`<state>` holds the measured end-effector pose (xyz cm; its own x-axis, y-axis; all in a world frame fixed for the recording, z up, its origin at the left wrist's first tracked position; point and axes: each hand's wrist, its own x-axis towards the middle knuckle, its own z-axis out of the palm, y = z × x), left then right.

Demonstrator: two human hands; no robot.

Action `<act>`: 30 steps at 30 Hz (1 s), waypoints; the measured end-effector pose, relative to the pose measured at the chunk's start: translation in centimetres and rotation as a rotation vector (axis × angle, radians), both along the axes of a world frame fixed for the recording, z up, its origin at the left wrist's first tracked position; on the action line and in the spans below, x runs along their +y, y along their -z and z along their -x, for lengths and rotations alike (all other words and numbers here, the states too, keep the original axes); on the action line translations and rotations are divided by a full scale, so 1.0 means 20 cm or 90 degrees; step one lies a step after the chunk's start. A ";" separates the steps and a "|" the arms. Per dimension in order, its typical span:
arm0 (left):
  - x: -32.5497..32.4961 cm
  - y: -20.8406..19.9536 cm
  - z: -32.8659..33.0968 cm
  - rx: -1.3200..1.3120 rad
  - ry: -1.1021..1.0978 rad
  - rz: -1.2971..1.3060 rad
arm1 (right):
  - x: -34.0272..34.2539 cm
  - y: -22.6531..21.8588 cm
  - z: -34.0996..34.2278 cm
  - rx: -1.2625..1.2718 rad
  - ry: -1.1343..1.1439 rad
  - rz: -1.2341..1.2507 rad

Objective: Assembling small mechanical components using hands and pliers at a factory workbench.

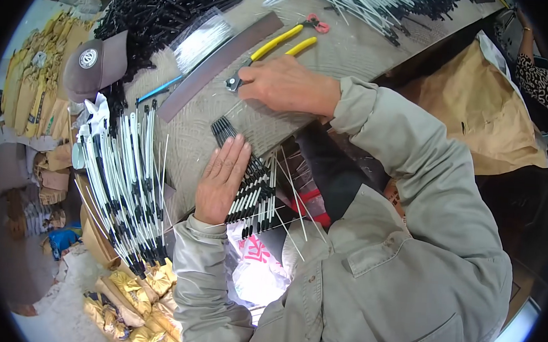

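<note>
My left hand (223, 177) lies flat, fingers stretched out together, over a row of black-and-white plastic sticks (245, 200). The black ends of these sticks (224, 128) show beyond my fingertips, on the tabletop; their white parts reach past the near edge. To the right and farther away, my right hand (282, 87) is closed over the middle of a pair of cutting pliers with yellow handles (277, 42). The metal jaws (232, 84) stick out left of the fingers, and the handles point away from me. The hand hides the pliers' pivot and most of my fingertips.
A flat brown strip (221, 61), a blue pen-like stick (160, 90) and clear-wrapped white strands (202, 44) lie on the table (350, 56). Black parts (165, 7) heap at the back. More black-and-white sticks (123, 180) and a cap (96, 66) are at left.
</note>
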<state>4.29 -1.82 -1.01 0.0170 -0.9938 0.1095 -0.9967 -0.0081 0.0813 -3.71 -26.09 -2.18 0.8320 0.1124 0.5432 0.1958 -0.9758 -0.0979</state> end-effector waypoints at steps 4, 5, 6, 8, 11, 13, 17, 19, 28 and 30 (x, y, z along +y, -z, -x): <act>0.00 0.00 0.00 0.011 0.001 -0.001 | 0.00 0.00 -0.01 0.002 -0.005 -0.059; 0.00 -0.01 0.00 0.011 0.004 0.000 | 0.00 0.00 0.00 0.006 -0.011 -0.052; -0.01 -0.01 0.01 0.011 0.007 0.002 | 0.00 0.00 0.00 0.006 -0.010 -0.053; 0.00 0.00 0.00 0.007 0.004 0.001 | 0.01 -0.02 0.00 0.015 0.008 -0.043; 0.00 0.00 0.00 0.007 -0.001 0.004 | 0.05 -0.06 0.02 0.094 0.065 -0.009; 0.00 0.00 0.00 0.012 -0.006 0.009 | 0.06 -0.05 0.01 0.090 0.052 -0.002; -0.01 -0.03 0.00 0.019 0.006 0.021 | 0.03 -0.04 -0.01 0.038 0.012 -0.036; 0.00 -0.04 0.00 0.030 0.015 0.027 | 0.05 -0.03 -0.03 0.041 0.002 -0.030; 0.03 -0.06 0.00 0.102 0.037 0.048 | 0.19 -0.01 -0.11 0.064 -0.052 -0.061; 0.04 -0.06 0.00 0.121 0.052 0.010 | 0.21 -0.01 -0.12 0.003 -0.082 -0.097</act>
